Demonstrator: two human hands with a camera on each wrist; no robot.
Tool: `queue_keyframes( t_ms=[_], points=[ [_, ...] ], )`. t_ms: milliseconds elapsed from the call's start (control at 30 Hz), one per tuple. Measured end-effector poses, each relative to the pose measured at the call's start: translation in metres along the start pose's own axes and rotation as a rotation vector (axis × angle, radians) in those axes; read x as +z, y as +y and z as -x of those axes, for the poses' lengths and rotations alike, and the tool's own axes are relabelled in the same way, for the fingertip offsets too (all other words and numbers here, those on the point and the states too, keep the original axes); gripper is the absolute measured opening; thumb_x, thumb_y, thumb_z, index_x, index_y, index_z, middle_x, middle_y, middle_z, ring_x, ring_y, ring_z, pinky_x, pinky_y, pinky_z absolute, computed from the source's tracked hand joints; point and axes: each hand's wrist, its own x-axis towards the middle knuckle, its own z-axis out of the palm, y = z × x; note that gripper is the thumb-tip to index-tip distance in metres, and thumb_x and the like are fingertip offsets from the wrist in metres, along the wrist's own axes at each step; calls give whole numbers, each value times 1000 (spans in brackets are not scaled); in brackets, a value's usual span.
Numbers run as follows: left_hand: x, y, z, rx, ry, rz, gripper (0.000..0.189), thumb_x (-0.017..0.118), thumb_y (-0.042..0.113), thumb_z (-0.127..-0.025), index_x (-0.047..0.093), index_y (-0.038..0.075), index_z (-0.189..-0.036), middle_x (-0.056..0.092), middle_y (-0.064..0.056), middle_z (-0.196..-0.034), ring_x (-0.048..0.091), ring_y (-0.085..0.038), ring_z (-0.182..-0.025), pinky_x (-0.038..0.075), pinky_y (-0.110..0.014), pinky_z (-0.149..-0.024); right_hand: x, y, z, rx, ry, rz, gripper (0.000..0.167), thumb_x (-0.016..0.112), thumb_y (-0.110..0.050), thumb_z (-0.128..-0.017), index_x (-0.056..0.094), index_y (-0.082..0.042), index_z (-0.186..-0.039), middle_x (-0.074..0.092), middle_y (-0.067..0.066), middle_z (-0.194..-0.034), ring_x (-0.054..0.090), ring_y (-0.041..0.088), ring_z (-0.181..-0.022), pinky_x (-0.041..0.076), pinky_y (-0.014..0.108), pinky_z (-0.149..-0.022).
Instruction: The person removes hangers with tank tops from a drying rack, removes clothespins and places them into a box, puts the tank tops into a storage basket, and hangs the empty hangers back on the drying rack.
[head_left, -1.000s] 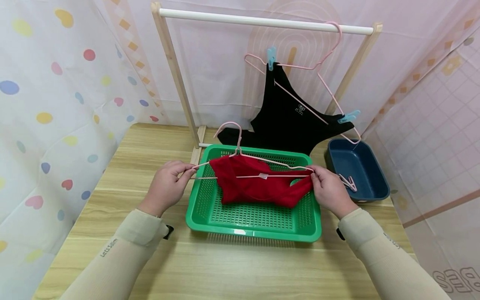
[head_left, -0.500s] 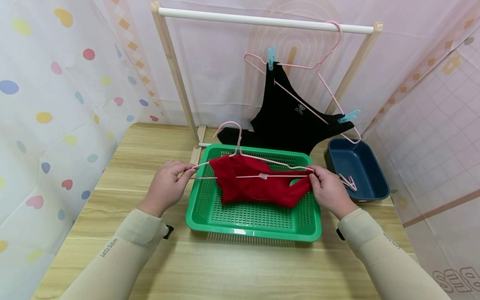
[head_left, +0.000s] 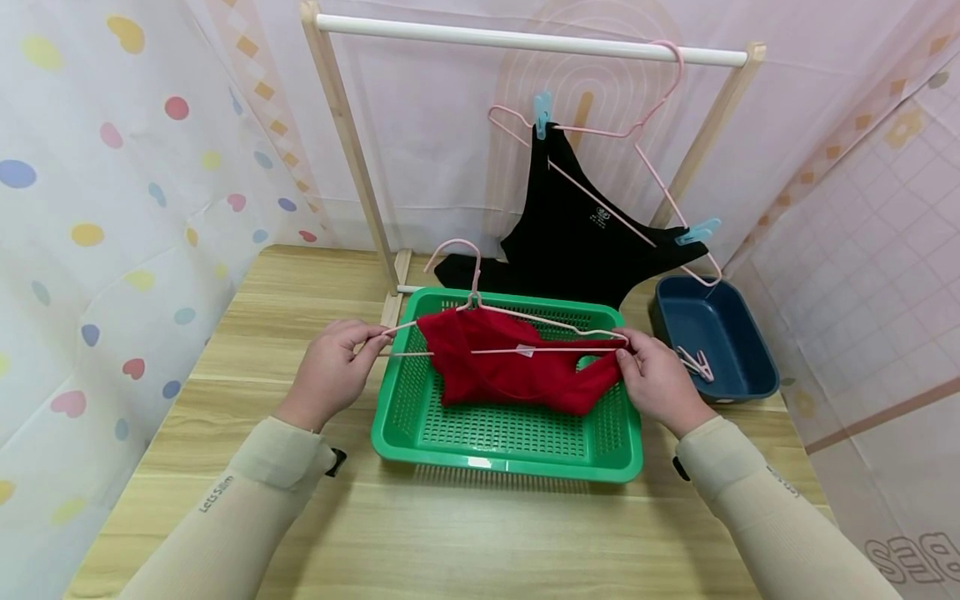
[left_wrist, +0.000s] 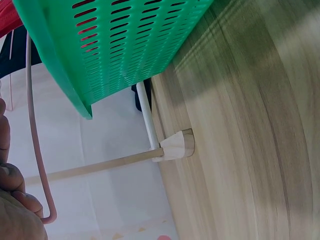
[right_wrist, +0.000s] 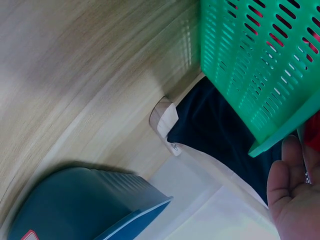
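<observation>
A pink clothes hanger [head_left: 525, 317] lies over the green basket [head_left: 506, 468], its hook pointing up and away. On the hanger is a red garment [head_left: 510, 379] with a small white label, spread over the basket. My left hand [head_left: 333, 364] pinches the hanger's left end between thumb and fingers; in the left wrist view the pink rod [left_wrist: 34, 120] runs down to my fingers [left_wrist: 11, 172]. At the other end my right hand [head_left: 660, 375] pinches the hanger's right corner together with a red strap. Its fingers [right_wrist: 287, 165] show beside the basket rim in the right wrist view.
Behind the basket stands a rack with a white rail [head_left: 525, 39]. A black garment [head_left: 577, 225] hangs there from a pink hanger by light blue clothespins [head_left: 543, 115]. At right, a dark blue basin [head_left: 720, 325] holds pink clothespins [head_left: 697, 365].
Both hands keep the same grip. The hanger and red garment shift only very slightly.
</observation>
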Motion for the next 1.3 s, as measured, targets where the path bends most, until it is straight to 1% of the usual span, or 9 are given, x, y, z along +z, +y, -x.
queue_keyframes(
  t_ms=[100,267,433,600,733,833,967,1133,1300],
  points=[
    [0,0,-1,2,12,3,20,65,15,-105,80,3,-113,78,-11,-101,66,-31,-101,53,-52,-88,0,0,0,-9,5,7,33,52,-10,-109,60,-3,-140,70,18,-120,62,33,-103,49,49,-88],
    [-1,1,-1,-2,19,12,20,65,17,-105,80,5,-113,78,-9,-98,65,-28,-98,51,-46,-82,0,-1,0,14,-15,1,26,53,-10,-109,65,-4,-132,71,15,-112,59,26,-88,47,41,-78],
    [-2,2,-1,-5,18,21,21,66,18,-105,81,6,-114,77,-7,-97,64,-26,-96,49,-42,-80,0,-2,-1,23,-24,-9,23,53,-10,-110,66,-5,-128,72,14,-115,57,23,-83,46,39,-76],
    [0,2,-1,0,20,25,20,66,17,-105,81,6,-113,77,-7,-95,63,-25,-94,49,-41,-79,-1,-2,0,14,-17,-12,24,53,-10,-110,66,-5,-129,72,15,-118,61,25,-90,47,43,-81],
    [0,2,-1,-1,14,27,21,66,18,-105,81,6,-113,76,-8,-95,62,-24,-94,47,-40,-78,-1,-2,1,-26,9,-28,22,56,-10,-108,64,-4,-128,72,16,-117,65,29,-100,51,50,-88],
    [0,2,0,-1,8,28,21,66,18,-105,80,5,-113,76,-8,-97,62,-25,-95,48,-41,-79,-1,-2,1,-55,25,-50,29,58,-10,-108,61,-1,-134,72,18,-118,68,33,-107,54,55,-93],
    [3,2,-1,2,-2,24,20,66,17,-105,81,6,-113,76,-6,-97,62,-24,-96,49,-40,-79,-1,-3,1,-50,15,-67,37,56,-12,-109,56,2,-143,72,20,-123,68,37,-115,54,59,-97],
    [7,2,0,15,-8,30,18,67,16,-104,81,6,-112,77,-7,-98,62,-24,-96,50,-41,-81,-2,-5,1,-52,11,-68,37,56,-12,-109,57,3,-143,71,21,-127,67,37,-119,55,59,-97],
    [11,2,-1,44,-17,30,18,68,15,-104,81,5,-110,78,-9,-102,64,-29,-100,51,-49,-89,-1,-7,1,-85,34,-31,34,60,-13,-108,63,0,-139,71,16,-125,68,32,-113,56,52,-90]
  ],
)
